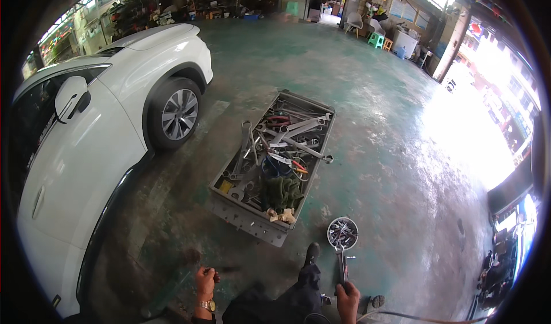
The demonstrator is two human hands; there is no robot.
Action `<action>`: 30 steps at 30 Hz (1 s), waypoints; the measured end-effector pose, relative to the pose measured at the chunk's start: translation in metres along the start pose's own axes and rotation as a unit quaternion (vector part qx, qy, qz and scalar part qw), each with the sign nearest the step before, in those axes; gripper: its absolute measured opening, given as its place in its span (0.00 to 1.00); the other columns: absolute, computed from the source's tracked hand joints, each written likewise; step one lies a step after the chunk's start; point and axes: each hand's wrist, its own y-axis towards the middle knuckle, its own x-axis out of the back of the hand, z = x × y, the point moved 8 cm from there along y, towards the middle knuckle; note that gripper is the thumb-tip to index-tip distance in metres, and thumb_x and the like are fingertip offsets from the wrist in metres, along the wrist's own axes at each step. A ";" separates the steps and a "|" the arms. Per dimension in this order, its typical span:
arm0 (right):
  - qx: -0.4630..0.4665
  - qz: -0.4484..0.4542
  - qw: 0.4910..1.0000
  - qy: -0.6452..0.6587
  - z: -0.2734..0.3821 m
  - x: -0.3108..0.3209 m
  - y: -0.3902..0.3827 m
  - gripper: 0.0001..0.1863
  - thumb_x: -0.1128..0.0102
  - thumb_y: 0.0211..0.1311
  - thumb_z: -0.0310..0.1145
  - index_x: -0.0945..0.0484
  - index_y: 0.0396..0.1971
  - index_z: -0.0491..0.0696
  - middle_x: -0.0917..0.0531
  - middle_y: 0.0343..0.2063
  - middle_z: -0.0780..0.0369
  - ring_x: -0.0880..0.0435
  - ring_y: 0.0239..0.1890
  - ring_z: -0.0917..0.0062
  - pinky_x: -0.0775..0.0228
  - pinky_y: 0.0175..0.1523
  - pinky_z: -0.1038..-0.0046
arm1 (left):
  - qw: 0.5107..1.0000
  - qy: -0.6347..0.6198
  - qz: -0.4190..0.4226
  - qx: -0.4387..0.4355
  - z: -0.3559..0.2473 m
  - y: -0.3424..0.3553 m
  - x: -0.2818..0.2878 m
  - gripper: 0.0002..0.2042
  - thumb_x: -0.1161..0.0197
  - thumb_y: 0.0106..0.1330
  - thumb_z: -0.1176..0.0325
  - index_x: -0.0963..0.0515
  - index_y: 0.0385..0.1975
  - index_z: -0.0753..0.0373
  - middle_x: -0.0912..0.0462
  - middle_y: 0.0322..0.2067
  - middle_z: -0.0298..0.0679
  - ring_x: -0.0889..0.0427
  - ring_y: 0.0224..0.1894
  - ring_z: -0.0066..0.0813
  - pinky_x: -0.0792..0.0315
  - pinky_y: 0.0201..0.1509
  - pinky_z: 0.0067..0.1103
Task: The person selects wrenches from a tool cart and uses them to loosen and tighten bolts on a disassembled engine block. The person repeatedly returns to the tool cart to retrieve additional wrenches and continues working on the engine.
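Grey metal tool [342, 268], one, gripped in forward-stretched right hand [348, 296], at near rim of round bucket [356, 236], one; left hand [206, 279], curled, contents impossible to tell; tool tray [244, 220], one; white car [86, 169], one.

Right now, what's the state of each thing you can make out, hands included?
Right hand: closed around the wrench-like tool
Left hand: curled, contents unclear
Round bucket: open-topped, holding small metal parts
Metal tool tray: open-topped, heaped with wrenches
Dark green cloth: crumpled, in the tray
White car's front door: closed
Door mirror: folded out
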 end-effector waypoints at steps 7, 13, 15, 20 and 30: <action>0.110 0.120 0.978 -0.127 0.077 -0.019 0.157 0.09 0.41 0.57 0.29 0.23 0.28 0.37 0.23 0.16 0.63 0.28 0.21 0.85 0.36 0.26 0.75 | 0.983 -0.032 -0.182 0.004 0.009 -0.017 -0.049 0.05 0.44 0.67 0.72 0.28 0.32 0.68 0.23 0.23 0.42 0.23 0.19 0.30 0.26 0.22 0.27; 0.097 0.184 0.965 -0.162 0.101 -0.004 0.278 0.10 0.39 0.57 0.31 0.23 0.27 0.38 0.21 0.16 0.61 0.23 0.21 0.82 0.32 0.28 0.74 | 0.987 -0.073 -0.141 -0.028 -0.025 -0.030 -0.177 0.06 0.42 0.67 0.72 0.27 0.32 0.68 0.22 0.24 0.42 0.22 0.21 0.30 0.25 0.25 0.27; 0.079 0.196 0.967 -0.142 0.099 -0.005 0.308 0.09 0.39 0.57 0.31 0.22 0.28 0.39 0.20 0.17 0.60 0.23 0.22 0.81 0.32 0.30 0.73 | 0.988 -0.042 -0.147 -0.010 -0.030 -0.036 -0.198 0.06 0.42 0.67 0.70 0.27 0.32 0.66 0.22 0.25 0.39 0.21 0.23 0.28 0.24 0.27 0.26; 0.093 0.210 0.965 -0.128 0.113 -0.028 0.355 0.09 0.40 0.57 0.30 0.21 0.31 0.39 0.20 0.17 0.60 0.23 0.22 0.81 0.32 0.31 0.74 | 0.986 -0.042 -0.162 -0.018 -0.054 -0.027 -0.222 0.07 0.41 0.67 0.71 0.26 0.33 0.68 0.21 0.27 0.42 0.21 0.24 0.28 0.24 0.28 0.26; 0.194 0.364 0.882 -0.227 0.178 -0.117 0.322 0.10 0.37 0.56 0.29 0.20 0.34 0.39 0.20 0.19 0.56 0.23 0.20 0.76 0.33 0.28 0.73 | 0.989 -0.072 0.119 -0.042 -0.123 0.027 -0.373 0.10 0.40 0.67 0.69 0.24 0.41 0.69 0.19 0.32 0.36 0.19 0.34 0.22 0.25 0.40 0.18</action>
